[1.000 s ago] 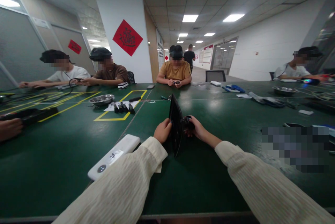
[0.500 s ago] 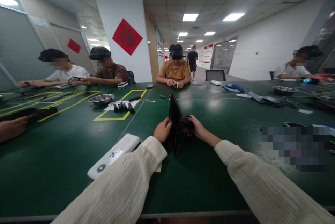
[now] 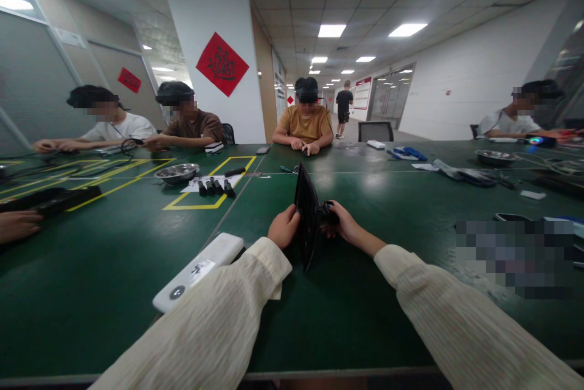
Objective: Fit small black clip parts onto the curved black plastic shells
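A flat black panel point(image 3: 306, 207) stands on edge on the green table point(image 3: 365, 292), right in front of me. My left hand point(image 3: 283, 227) is closed round its left side. On the other side, my right hand point(image 3: 342, 224) is closed on a small black part point(image 3: 329, 212) that touches the panel's right face. Both my arms wear cream ribbed sleeves. How the small part meets the panel is hidden.
A white power bank point(image 3: 199, 271) lies beside my left forearm. Farther left are several small black parts point(image 3: 214, 187) inside a yellow-taped square and a metal bowl point(image 3: 177, 173). Other people sit round the table; a co-worker's hand point(image 3: 18, 226) rests at the far left.
My hands and the panel have stayed still. The hand at the far left has slid slightly outward, and a person in the corridor has walked farther away.
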